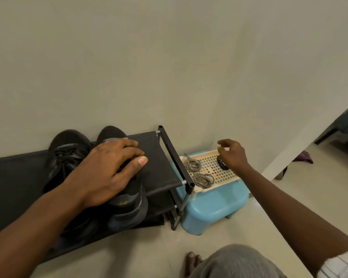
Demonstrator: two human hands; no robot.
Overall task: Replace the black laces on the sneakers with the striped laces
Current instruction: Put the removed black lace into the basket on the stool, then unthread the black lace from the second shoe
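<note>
Over the tray (210, 153) our right hand (232, 155) hovers curled, grip unclear, striped laces (193, 165) just left. Our left hand (109, 167) lies flat on a sneaker (128, 196).

Two black sneakers (66, 157) (129, 199), two striped lace bundles (193, 165) (203, 179), one black lace coil (222, 165), one tray (211, 157), one stool (213, 205)

Left sneaker (68, 155) and right sneaker (129, 201) side by side on the shoe rack's (161, 167) top shelf, wall (169, 67) behind, stool (215, 205) just right of the rack, tray (209, 171) on the stool, far striped lace (193, 165) and near striped lace (203, 179) along the tray's left edge, coiled lace (222, 163) towards its right edge.
</note>
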